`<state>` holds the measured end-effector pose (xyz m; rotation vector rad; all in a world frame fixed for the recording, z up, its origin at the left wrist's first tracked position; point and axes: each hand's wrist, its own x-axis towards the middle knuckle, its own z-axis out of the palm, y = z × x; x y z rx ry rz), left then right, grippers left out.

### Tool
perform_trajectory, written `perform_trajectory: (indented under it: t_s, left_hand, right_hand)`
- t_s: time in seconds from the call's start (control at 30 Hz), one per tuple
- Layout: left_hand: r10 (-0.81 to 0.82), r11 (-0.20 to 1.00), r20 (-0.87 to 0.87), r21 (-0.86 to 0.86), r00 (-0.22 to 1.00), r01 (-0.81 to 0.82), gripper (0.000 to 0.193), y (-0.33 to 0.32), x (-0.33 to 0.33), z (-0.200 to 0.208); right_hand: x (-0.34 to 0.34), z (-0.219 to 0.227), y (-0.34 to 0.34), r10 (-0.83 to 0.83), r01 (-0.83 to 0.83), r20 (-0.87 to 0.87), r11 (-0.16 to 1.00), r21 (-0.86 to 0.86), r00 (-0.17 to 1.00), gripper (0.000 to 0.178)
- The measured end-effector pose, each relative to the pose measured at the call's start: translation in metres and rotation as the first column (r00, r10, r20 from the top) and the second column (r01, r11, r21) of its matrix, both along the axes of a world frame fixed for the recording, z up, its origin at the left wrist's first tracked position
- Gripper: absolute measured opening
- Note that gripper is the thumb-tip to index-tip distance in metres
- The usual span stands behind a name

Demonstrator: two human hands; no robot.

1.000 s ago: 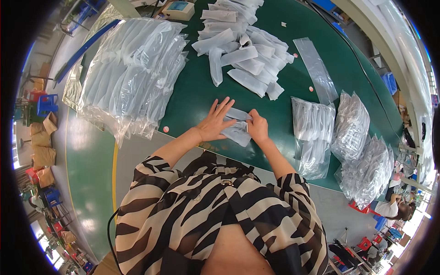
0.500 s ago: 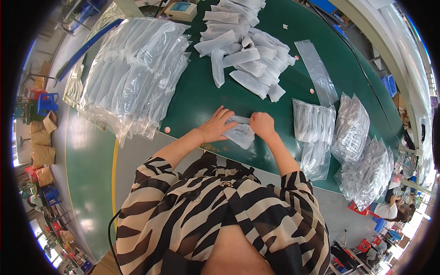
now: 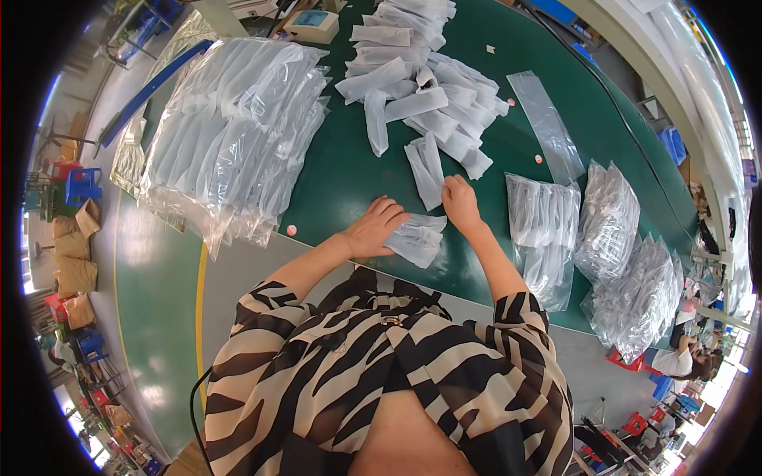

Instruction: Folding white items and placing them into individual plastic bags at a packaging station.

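Note:
Near the front edge of the green table, a few white translucent sleeve-like packets (image 3: 418,239) lie together. My left hand (image 3: 375,228) grips their left end, with the fingers on the far side and the thumb toward me. My right hand (image 3: 462,204) is closed on the near end of another white packet (image 3: 425,168), which slants from the loose pile down toward me. Beyond it spreads that loose pile of packets (image 3: 452,87), overlapping in many directions. What is inside the packets cannot be made out.
A large clear bag of packets (image 3: 230,127) stands at the left. Filled clear bags (image 3: 543,230) lie at the right, with more (image 3: 635,293) beside them. A flat clear bag (image 3: 548,123) and round stickers (image 3: 291,230) lie on the table (image 3: 349,174). A small device (image 3: 312,25) sits at the back.
My right hand has left the packets at the front and moved slightly away from me. It now grips a packet that has swung round toward me from the pile. My left hand stays nearly in place.

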<state>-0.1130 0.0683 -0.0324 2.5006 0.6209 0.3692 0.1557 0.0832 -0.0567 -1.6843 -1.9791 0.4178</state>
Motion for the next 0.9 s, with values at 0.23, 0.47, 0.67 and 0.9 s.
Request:
perform_trajectory:
  t_s: [0.23, 0.47, 0.67, 0.9]
  left_hand:
    - [-0.025, 0.999, -0.052, 0.04, 0.998, 0.027, 0.086, 0.004, 0.006, -0.002]
    - [-0.021, 0.999, -0.044, 0.045, 0.999, 0.023, 0.085, 0.0, 0.011, -0.006]
    - [-0.024, 0.998, -0.018, 0.058, 1.0, 0.025, 0.082, -0.001, 0.017, 0.01]
    - [-0.02, 0.99, -0.022, 0.138, 1.0, 0.023, 0.08, 0.014, 0.023, 0.009]
  right_hand:
    - [0.006, 0.026, -0.011, -0.167, 0.171, -0.08, 0.984, 0.046, 0.983, 0.018]
    - [-0.022, 0.034, -0.034, -0.109, 0.109, 0.014, 0.993, -0.033, 0.994, 0.02]
    - [-0.006, 0.005, -0.033, -0.079, 0.049, -0.123, 0.973, -0.226, 0.989, 0.025]
    - [-0.005, 0.015, -0.038, 0.125, -0.131, -0.056, 0.985, -0.11, 0.991, 0.025]
